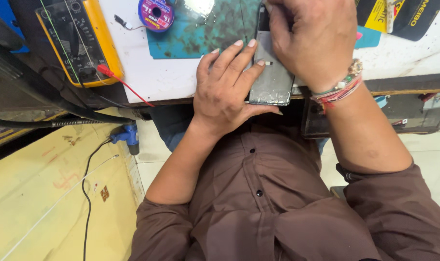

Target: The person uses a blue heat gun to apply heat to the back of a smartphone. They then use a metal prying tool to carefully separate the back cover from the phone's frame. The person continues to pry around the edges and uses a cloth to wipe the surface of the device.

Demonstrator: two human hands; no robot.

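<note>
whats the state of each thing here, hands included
left hand: flat on the phone's left edge, fingers spread, steadying it
right hand: pressing down on the phone's upper part
phone: lying flat at the table edge, glass worn and dirty
multimeter: lying on the table, red probe lead plugged in
solder wire spool: lying flat beside the green mat
green mat: flat, stained

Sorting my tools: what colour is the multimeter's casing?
Yellow around a black face, on the multimeter, clearest in the head view.
</note>
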